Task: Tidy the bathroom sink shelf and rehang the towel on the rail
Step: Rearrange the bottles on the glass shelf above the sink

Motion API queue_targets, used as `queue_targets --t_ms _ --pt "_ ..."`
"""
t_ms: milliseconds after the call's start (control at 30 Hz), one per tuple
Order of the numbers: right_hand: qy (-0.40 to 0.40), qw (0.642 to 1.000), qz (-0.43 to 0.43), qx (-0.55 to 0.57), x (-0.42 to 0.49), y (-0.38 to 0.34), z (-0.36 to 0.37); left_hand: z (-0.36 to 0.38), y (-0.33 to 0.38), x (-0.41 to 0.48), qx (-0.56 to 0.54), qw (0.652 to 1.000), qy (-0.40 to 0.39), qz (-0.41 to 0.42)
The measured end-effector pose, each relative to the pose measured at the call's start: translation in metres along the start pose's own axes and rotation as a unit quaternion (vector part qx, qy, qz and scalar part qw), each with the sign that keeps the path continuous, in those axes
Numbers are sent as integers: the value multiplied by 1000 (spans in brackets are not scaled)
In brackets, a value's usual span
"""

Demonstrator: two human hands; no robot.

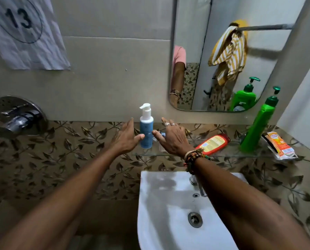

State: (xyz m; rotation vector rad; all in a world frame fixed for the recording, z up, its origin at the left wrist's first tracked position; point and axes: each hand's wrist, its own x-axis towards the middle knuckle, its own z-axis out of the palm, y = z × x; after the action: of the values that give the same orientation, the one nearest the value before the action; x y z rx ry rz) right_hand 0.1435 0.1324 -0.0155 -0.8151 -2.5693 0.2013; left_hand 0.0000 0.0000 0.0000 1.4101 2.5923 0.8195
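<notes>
Blue bottle upright between spread left hand and right hand: steady with both thumbs, then release gently on shelf.

Shelf front edge open. Blockers L to R: blue pump btl, red btl lying flat, green pump btl, orange pkt.

Clear glass shelf, glossy white ceramic sink, crumpled paper sheet, seemingly plastic blue bottle.
</notes>
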Motion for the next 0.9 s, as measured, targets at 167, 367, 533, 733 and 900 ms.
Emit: queue_targets --t_ms 167,367,533,733,900 --pt "0 998 35 50 6 0 3 -6 0 21 -86 996 -24 6" --pt "-27 996 34 75 5 -5 6 2 -9 29 -184 979 -66 63" --pt "-71 991 18 115 17 -12 1 2 -11 41 -200 973 -91 70" --pt "-11 991 3 134 27 -16 -19 -10 3 53 -242 965 -77 69" --pt "48 989 -2 140 26 -2 -40 -22 38 55 -238 965 -62 95"
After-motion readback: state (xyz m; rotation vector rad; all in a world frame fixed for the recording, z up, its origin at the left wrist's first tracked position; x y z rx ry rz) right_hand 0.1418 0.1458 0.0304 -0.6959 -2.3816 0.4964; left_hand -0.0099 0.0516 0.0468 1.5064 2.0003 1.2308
